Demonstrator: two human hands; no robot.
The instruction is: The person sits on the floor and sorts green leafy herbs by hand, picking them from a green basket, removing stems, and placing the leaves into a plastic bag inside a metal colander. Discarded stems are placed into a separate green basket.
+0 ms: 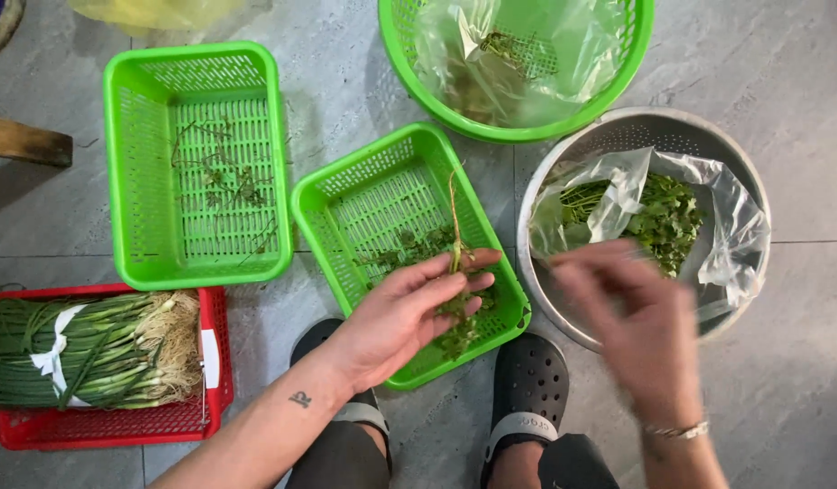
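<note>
Grey tile floor | left hand (409, 312) fingers grasping herb sprig (455, 263), upright, root end up | right hand (637, 317) blurred, grip unclear

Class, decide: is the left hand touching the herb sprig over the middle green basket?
Touching. The head view shows the left hand with its fingers closed around the herb sprig, whose stem sticks up above the fingertips.

The two rectangular green plastic baskets (199, 163) (346, 195) look smooth and slightly glossy, with slotted mesh walls, as does the round green plastic basket (636, 54). The round perforated metal colander (563, 154) has a dull brushed sheen. Thin clear plastic bags (735, 226) (572, 45) are crinkled and shiny. The grey stone-tiled floor (798, 109) appears matt and faintly veined. The red plastic crate (110, 426) is latticed; black foam clogs (527, 380) look matt.
</note>
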